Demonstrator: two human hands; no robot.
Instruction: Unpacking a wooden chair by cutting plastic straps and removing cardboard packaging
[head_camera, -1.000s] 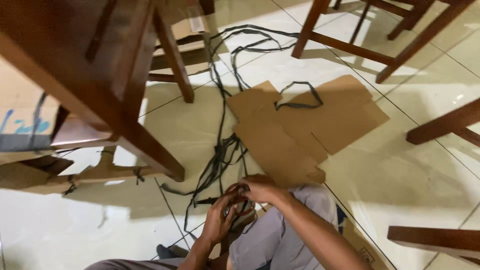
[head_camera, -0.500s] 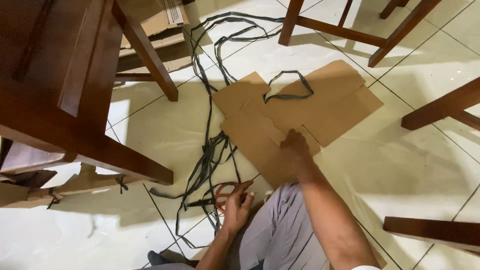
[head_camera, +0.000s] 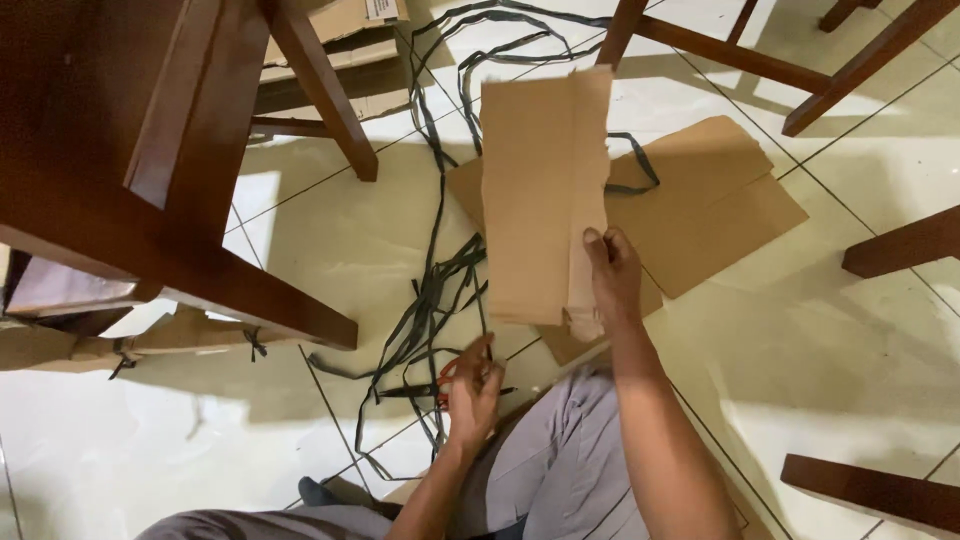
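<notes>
My right hand (head_camera: 612, 272) grips a tall brown cardboard piece (head_camera: 540, 190) by its lower right edge and holds it upright above the floor. Low in the view, my left hand (head_camera: 472, 390) is closed on red-handled scissors (head_camera: 447, 378), close to my knee in grey trousers (head_camera: 545, 470). A tangle of dark plastic straps (head_camera: 430, 300) lies on the tiles just left of the raised cardboard and runs away from me. A larger flattened cardboard sheet (head_camera: 710, 205) lies on the floor behind the raised piece.
A dark wooden chair (head_camera: 150, 150) stands close at the left, its legs reaching the tiles. More wooden chair legs (head_camera: 850, 70) stand at the top right and right edge (head_camera: 900, 245). Cardboard scraps (head_camera: 170, 335) lie under the left chair; a box (head_camera: 340, 50) is beyond.
My right hand left the scissors, reached to the cardboard on the floor, then lifted one piece upright. My left hand stayed low with the scissors.
</notes>
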